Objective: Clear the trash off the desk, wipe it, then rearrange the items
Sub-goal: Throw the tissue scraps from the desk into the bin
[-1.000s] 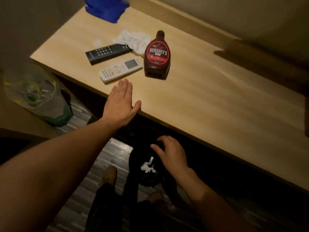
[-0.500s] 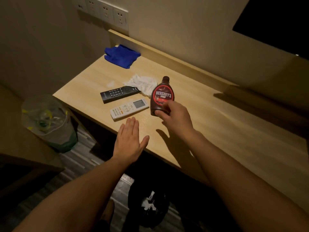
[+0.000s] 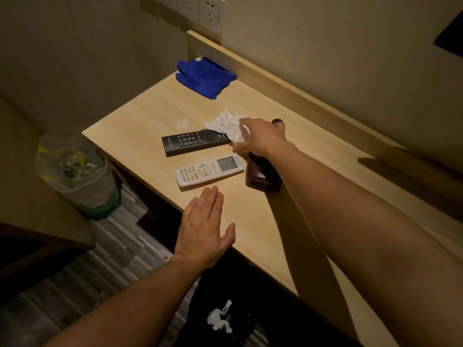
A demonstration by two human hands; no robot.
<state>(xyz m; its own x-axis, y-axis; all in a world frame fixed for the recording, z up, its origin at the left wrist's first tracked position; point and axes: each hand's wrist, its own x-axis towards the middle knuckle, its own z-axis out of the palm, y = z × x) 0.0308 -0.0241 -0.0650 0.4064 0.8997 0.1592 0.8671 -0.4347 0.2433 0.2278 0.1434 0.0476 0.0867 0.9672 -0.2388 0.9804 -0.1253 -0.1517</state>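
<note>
A crumpled white tissue (image 3: 223,124) lies on the light wooden desk (image 3: 253,221), partly over the end of a black remote (image 3: 193,143). My right hand (image 3: 261,139) reaches over a dark brown syrup bottle (image 3: 261,176), fingers and thumb spread at the tissue's right edge; it is blurred and no grip shows. My left hand (image 3: 203,229) rests flat and open on the desk's front edge, just below a white remote (image 3: 208,170). A blue cloth (image 3: 206,76) sits at the desk's far left corner.
Under the desk stands a black bin (image 3: 240,329) with white paper scraps in it. A bin lined with a clear bag (image 3: 75,171) stands left of the desk. A small pale spot (image 3: 181,124) marks the desk near the black remote. Wall sockets (image 3: 200,11) are above.
My right hand rose from the black bin, touched the syrup bottle, then moved past it to the tissue. My left hand stayed flat on the desk edge.
</note>
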